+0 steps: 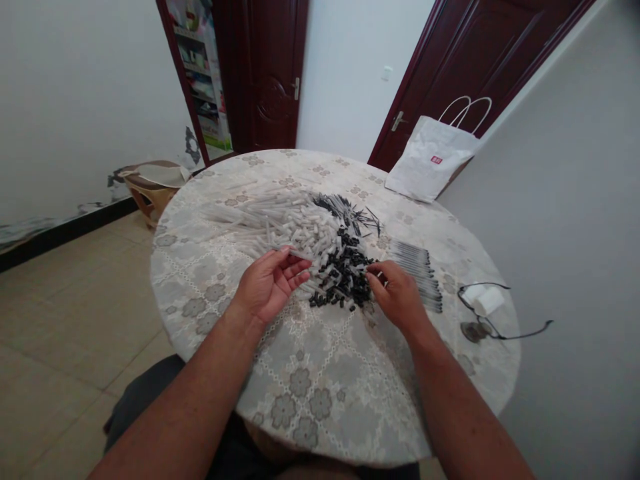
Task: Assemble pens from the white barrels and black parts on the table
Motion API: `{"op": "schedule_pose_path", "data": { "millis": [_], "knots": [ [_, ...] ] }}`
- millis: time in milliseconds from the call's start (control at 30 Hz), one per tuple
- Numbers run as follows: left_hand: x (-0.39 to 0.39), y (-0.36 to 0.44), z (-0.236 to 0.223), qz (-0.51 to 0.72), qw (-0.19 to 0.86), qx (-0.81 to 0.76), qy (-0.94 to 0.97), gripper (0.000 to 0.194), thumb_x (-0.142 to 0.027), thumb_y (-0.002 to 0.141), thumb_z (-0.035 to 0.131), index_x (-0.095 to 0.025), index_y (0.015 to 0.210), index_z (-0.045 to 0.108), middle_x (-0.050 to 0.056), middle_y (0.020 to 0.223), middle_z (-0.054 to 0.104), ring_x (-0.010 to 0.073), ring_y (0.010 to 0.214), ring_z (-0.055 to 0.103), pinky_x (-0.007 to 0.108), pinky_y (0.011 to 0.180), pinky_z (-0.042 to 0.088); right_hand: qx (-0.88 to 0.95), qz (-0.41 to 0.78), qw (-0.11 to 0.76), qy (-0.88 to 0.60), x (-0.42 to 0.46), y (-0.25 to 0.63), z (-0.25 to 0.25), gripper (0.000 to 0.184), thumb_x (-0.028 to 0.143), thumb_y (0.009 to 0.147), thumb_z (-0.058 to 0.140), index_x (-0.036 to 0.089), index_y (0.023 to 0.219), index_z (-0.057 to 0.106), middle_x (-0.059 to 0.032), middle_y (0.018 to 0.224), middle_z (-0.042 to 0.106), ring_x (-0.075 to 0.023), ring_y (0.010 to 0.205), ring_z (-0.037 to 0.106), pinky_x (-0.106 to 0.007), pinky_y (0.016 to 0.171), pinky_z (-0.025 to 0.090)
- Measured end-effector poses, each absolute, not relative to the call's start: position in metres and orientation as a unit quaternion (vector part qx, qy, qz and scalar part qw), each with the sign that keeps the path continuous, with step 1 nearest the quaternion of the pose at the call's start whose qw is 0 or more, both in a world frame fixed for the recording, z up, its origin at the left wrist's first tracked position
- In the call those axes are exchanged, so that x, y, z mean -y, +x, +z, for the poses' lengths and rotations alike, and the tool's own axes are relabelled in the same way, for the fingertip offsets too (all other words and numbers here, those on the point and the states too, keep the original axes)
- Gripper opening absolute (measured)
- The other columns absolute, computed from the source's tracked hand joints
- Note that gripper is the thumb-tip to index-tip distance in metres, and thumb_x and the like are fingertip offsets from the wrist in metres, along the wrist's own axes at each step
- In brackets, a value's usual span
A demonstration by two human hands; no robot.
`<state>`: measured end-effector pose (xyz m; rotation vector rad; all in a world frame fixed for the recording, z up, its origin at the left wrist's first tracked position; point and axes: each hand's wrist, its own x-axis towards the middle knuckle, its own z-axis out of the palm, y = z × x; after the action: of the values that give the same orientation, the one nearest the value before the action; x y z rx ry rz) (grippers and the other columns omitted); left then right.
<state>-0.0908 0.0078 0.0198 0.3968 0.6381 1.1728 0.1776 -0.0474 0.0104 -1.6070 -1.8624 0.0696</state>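
Note:
My left hand (273, 280) pinches a translucent pen barrel (301, 255) between thumb and forefinger, its other fingers loosely curled. It hovers by the near edge of a heap of whitish pen barrels (285, 217) and small pale pieces (320, 230). My right hand (395, 288) is at the right side of a pile of small black pen parts (345, 277), thumb and fingertips drawn together. Whatever lies between those fingertips is too small to make out. Beside this hand, a row of assembled-looking pens (417, 270) lies side by side. Dark, thin pointed pieces (350, 212) are heaped behind the pile.
The round table has a flowered cloth (320, 373). Eyeglasses (493, 327), white blocky objects (483, 299) and a small dark round object (474, 331) lie at the right. A white paper bag (433, 157) stands at the back right; a stool (150, 183) is beyond the left edge.

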Motion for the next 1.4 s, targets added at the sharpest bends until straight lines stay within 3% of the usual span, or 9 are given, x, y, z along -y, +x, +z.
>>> {"op": "schedule_pose_path", "data": {
  "millis": [233, 500, 667, 867, 1067, 1200, 1400],
  "knots": [
    [-0.007, -0.086, 0.016, 0.562, 0.735, -0.322, 0.199, 0.008, -0.019, 0.088, 0.068, -0.015, 0.088, 0.061, 0.008, 0.082, 0.075, 0.0213, 0.076, 0.076, 0.03, 0.065, 0.062, 0.773, 0.047, 0.148, -0.616, 0.05, 0.182, 0.008, 0.015, 0.023, 0.093, 0.062, 0.021, 0.106, 0.069, -0.008, 0.102, 0.069, -0.0223, 0.094, 0.065, -0.032, 0.083, 0.047],
    [-0.007, -0.085, 0.015, 0.559, 0.73, -0.326, 0.219, 0.011, -0.02, 0.089, 0.068, -0.015, 0.086, 0.059, 0.008, 0.082, 0.075, 0.0218, 0.078, 0.076, 0.031, 0.064, 0.062, 0.763, 0.033, 0.144, -0.629, 0.048, 0.176, -0.003, 0.027, 0.027, 0.093, 0.064, 0.021, 0.119, 0.066, -0.0093, 0.105, 0.07, -0.0232, 0.096, 0.066, -0.032, 0.083, 0.047],
    [-0.006, -0.085, 0.012, 0.555, 0.733, -0.319, 0.23, 0.012, -0.02, 0.088, 0.07, -0.015, 0.087, 0.059, 0.008, 0.085, 0.075, 0.0211, 0.078, 0.076, 0.03, 0.065, 0.062, 0.763, 0.046, 0.145, -0.628, 0.045, 0.177, -0.007, 0.019, 0.021, 0.093, 0.061, 0.02, 0.111, 0.068, -0.0091, 0.104, 0.071, -0.0228, 0.098, 0.066, -0.032, 0.085, 0.047],
    [-0.005, -0.085, 0.014, 0.551, 0.731, -0.327, 0.236, 0.012, -0.02, 0.088, 0.07, -0.015, 0.09, 0.059, 0.008, 0.087, 0.076, 0.0211, 0.078, 0.076, 0.03, 0.064, 0.062, 0.766, 0.065, 0.199, -0.608, 0.045, 0.174, -0.003, 0.015, 0.022, 0.094, 0.056, 0.02, 0.105, 0.066, -0.0078, 0.098, 0.07, -0.022, 0.092, 0.065, -0.032, 0.084, 0.046],
    [-0.003, -0.084, 0.013, 0.531, 0.74, -0.32, 0.259, 0.015, -0.021, 0.089, 0.072, -0.015, 0.091, 0.058, 0.008, 0.091, 0.075, 0.0217, 0.081, 0.077, 0.03, 0.064, 0.063, 0.717, 0.11, 0.324, -0.607, 0.05, 0.163, 0.003, 0.007, 0.028, 0.093, 0.056, 0.022, 0.094, 0.059, 0.001, 0.076, 0.061, -0.0162, 0.068, 0.057, -0.027, 0.067, 0.042],
    [0.0, -0.083, 0.013, 0.497, 0.758, -0.314, 0.282, 0.015, -0.023, 0.09, 0.071, -0.015, 0.091, 0.059, 0.008, 0.089, 0.075, 0.0215, 0.081, 0.077, 0.028, 0.061, 0.063, 0.699, 0.108, 0.365, -0.605, 0.054, 0.155, 0.002, 0.021, 0.031, 0.099, 0.046, 0.023, 0.082, 0.055, 0.0017, 0.068, 0.056, -0.0159, 0.066, 0.054, -0.027, 0.064, 0.039],
    [0.005, -0.079, 0.015, 0.464, 0.77, -0.318, 0.301, 0.014, -0.023, 0.091, 0.07, -0.014, 0.093, 0.06, 0.009, 0.091, 0.074, 0.0212, 0.08, 0.077, 0.029, 0.062, 0.064, 0.628, 0.233, 0.464, -0.58, 0.057, 0.14, -0.007, 0.018, 0.038, 0.098, 0.057, 0.023, 0.097, 0.066, -0.0003, 0.074, 0.069, -0.0151, 0.062, 0.063, -0.026, 0.059, 0.047]
  ]
}}
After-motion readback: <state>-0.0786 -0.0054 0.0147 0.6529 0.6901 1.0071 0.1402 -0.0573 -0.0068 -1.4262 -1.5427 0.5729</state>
